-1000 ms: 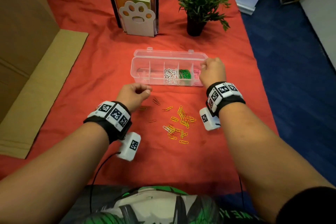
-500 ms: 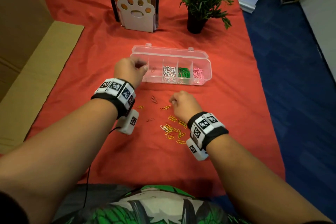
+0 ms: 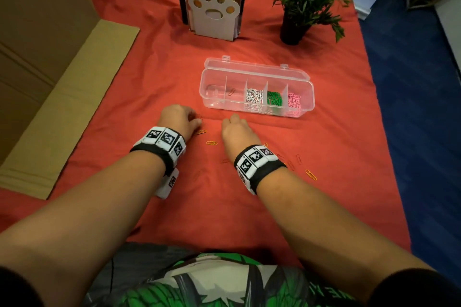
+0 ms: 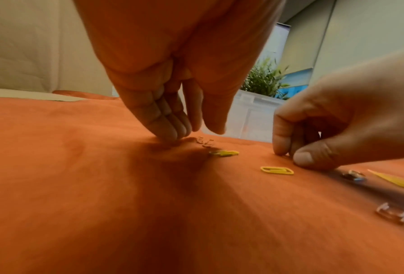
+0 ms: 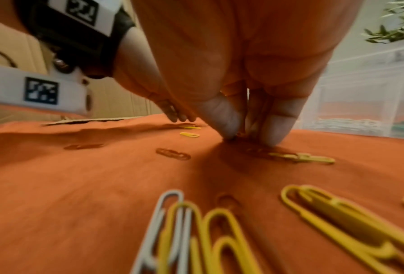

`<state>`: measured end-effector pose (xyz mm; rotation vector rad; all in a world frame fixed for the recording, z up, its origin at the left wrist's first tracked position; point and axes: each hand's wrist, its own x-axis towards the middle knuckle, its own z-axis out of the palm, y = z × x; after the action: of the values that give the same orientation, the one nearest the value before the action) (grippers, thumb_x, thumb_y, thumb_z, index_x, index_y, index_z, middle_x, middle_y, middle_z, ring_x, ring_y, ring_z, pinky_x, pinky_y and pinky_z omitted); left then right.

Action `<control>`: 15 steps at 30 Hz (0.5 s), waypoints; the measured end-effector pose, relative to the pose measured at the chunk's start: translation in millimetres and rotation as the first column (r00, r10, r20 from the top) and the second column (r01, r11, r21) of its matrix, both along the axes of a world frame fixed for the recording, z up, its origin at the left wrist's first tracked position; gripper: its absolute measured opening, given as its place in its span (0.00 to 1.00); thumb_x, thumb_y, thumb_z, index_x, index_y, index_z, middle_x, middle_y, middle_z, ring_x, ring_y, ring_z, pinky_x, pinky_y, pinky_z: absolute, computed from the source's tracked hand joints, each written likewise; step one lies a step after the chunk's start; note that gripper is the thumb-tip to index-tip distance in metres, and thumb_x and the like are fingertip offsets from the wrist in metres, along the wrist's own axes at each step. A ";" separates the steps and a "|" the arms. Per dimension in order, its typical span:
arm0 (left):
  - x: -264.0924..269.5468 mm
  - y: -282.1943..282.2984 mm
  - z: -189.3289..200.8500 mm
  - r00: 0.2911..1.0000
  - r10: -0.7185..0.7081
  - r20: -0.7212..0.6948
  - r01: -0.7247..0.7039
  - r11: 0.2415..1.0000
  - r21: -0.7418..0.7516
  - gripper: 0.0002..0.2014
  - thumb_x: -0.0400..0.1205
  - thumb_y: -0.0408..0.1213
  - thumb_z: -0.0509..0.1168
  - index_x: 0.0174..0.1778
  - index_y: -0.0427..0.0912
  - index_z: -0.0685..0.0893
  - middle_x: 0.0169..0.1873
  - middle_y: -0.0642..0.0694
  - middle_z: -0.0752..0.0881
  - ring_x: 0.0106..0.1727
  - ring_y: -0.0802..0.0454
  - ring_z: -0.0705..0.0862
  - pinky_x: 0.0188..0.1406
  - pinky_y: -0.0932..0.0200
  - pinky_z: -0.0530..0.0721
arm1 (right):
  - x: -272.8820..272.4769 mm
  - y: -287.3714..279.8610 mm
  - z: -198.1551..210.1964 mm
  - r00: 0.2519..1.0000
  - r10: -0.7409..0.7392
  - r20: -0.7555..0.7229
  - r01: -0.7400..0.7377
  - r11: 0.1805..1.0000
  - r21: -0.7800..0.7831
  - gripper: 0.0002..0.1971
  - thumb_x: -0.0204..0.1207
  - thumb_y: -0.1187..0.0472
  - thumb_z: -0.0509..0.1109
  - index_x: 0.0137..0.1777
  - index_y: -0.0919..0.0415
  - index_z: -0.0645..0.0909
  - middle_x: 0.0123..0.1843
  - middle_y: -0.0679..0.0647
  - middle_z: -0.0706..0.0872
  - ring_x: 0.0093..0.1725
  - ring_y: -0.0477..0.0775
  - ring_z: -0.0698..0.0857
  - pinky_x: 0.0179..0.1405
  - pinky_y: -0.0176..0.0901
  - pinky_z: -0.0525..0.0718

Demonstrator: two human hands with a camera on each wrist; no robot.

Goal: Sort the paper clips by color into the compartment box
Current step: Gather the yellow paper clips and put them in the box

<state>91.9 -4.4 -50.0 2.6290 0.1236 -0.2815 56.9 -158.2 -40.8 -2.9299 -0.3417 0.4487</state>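
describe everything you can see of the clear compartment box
The compartment box is a long clear plastic case with its hinged lid open and laid back, two small latch tabs on the lid's far edge. Thin dividers split it into five compartments. From its left: one looks empty, one holds a single red paper clip, then white paper clips, green paper clips and pink paper clips. It lies flat on the red cloth; neither hand touches it.
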 end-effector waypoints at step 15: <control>12.4 -9.7 -2.7 0.988 -0.137 -0.066 0.145 0.979 0.146 0.12 0.76 0.30 0.62 0.54 0.35 0.84 0.54 0.29 0.83 0.55 0.31 0.82 0.56 0.45 0.82 | -5.1 -22.0 2.1 0.600 -0.289 -0.746 0.772 0.454 0.445 0.11 0.77 0.68 0.58 0.35 0.56 0.73 0.31 0.56 0.75 0.25 0.54 0.74 0.24 0.41 0.74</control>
<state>104.3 -14.2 -52.7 2.7856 -0.0252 -0.4091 51.7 -180.1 -38.7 -1.7648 0.4688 0.8087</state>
